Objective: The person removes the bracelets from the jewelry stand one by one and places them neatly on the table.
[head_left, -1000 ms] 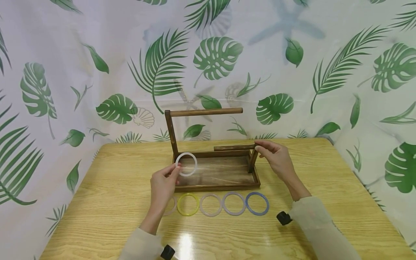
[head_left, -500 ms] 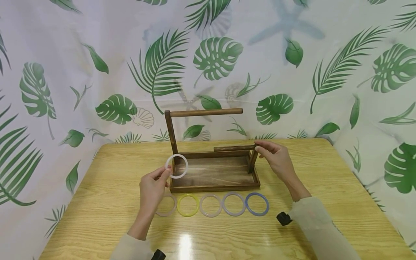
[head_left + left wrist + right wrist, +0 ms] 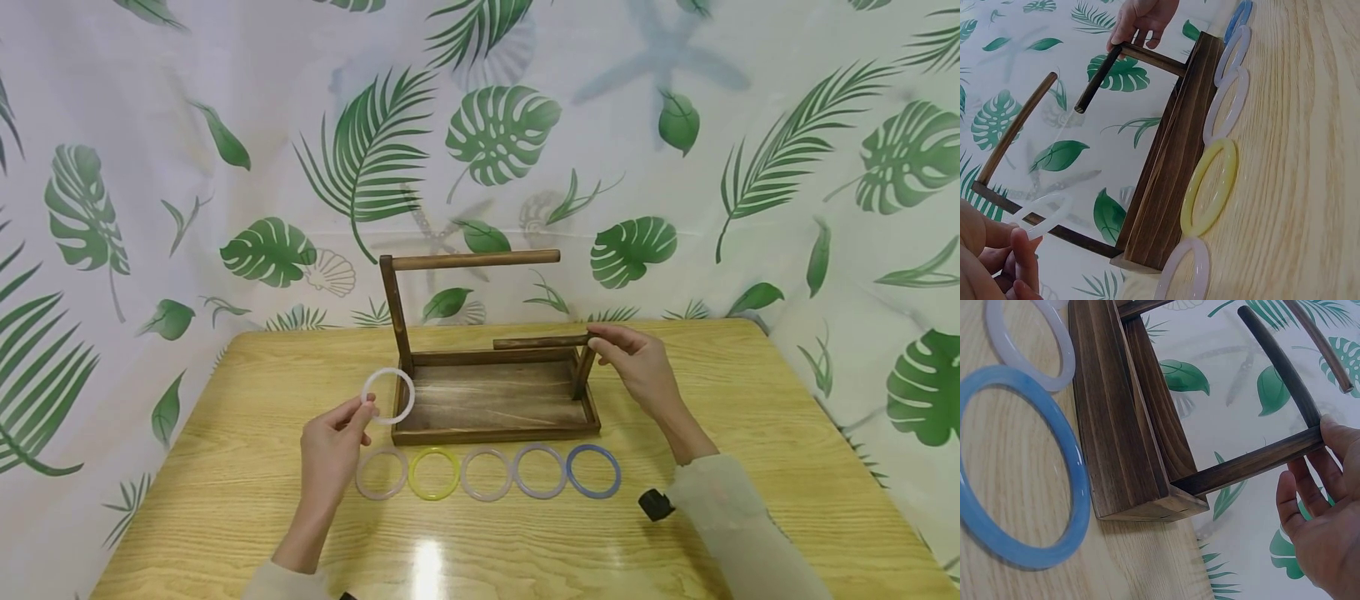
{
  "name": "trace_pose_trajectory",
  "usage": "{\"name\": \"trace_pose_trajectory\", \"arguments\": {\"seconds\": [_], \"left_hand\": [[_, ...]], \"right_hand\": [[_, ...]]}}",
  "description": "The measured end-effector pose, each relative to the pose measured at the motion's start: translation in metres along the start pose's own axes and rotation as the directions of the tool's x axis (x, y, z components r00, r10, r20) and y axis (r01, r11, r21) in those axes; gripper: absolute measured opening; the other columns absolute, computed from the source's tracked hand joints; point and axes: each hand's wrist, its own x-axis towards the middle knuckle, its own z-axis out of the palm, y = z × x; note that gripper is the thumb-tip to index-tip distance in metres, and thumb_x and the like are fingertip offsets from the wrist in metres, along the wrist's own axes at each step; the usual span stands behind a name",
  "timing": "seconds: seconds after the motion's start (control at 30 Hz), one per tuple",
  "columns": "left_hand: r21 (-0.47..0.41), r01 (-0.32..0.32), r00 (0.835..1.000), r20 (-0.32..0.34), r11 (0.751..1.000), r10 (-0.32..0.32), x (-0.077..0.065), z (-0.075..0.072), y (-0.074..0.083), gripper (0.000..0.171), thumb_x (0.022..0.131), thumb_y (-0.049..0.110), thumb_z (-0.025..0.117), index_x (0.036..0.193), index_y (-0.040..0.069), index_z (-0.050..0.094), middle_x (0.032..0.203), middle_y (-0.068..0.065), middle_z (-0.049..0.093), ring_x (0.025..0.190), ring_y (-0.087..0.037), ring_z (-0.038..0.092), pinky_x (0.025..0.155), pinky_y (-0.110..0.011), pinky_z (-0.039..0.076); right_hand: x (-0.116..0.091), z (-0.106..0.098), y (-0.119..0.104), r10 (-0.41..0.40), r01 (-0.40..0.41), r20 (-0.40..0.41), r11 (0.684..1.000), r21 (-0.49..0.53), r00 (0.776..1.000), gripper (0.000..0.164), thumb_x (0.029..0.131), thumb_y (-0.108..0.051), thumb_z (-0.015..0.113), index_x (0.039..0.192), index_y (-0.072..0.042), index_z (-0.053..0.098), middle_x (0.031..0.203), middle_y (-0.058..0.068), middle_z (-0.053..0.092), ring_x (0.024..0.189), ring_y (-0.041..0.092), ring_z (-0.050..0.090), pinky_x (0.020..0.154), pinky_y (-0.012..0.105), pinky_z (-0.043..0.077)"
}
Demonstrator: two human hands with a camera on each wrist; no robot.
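Between thumb and fingers my left hand (image 3: 332, 442) pinches a white bangle (image 3: 388, 396), held up in front of the left end of a dark wooden rack (image 3: 495, 435). The rack has a tray base and two posts with bars: a tall one (image 3: 476, 260) at the left and a lower one (image 3: 540, 342) at the right. My right hand (image 3: 637, 367) grips the top of the lower post, thumb and fingers on its corner, as the right wrist view also shows. No bangle hangs on either bar.
In front of the rack several bangles lie in a row: a pale pink one (image 3: 382, 474), a yellow one (image 3: 434, 473), pale lilac ones (image 3: 540, 471) and a blue one (image 3: 593, 472). Behind the wooden table (image 3: 262, 400) hangs a leaf-patterned curtain (image 3: 300, 167).
My left hand has moved left and slightly down with the white bangle, away from the tray's middle, uncovering the pale pink bangle. My right hand has stayed on the lower post.
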Motion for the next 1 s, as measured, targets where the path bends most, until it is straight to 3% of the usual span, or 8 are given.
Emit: {"name": "trace_pose_trajectory", "arguments": {"seconds": [0.37, 1.0], "left_hand": [[0.022, 0.003, 1.0, 0.005, 1.0, -0.003, -0.003, -0.015, -0.001, 0.028, 0.103, 0.016, 0.067, 0.123, -0.002, 0.073, 0.124, -0.012, 0.073, 0.064, -0.011, 0.06, 0.038, -0.018, 0.026], [0.05, 0.017, 0.999, -0.035, 0.999, -0.015, -0.008, -0.037, -0.006, 0.03, 0.104, 0.021, 0.066, 0.122, -0.003, 0.074, 0.127, -0.012, 0.071, 0.066, -0.011, 0.062, 0.039, -0.019, 0.028]], "right_hand": [[0.001, 0.0, 0.0, 0.01, -0.01, -0.008, 1.0, 0.002, 1.0, 0.036, 0.102, -0.016, 0.068, 0.132, 0.005, 0.067, 0.109, -0.013, 0.073, 0.084, 0.006, 0.065, 0.074, 0.019, 0.055], [-0.001, -0.001, 0.003, 0.01, -0.01, -0.01, 0.999, -0.034, 1.0, 0.038, 0.103, -0.025, 0.067, 0.131, 0.001, 0.069, 0.108, -0.015, 0.073, 0.086, 0.009, 0.065, 0.076, 0.021, 0.055]]}}
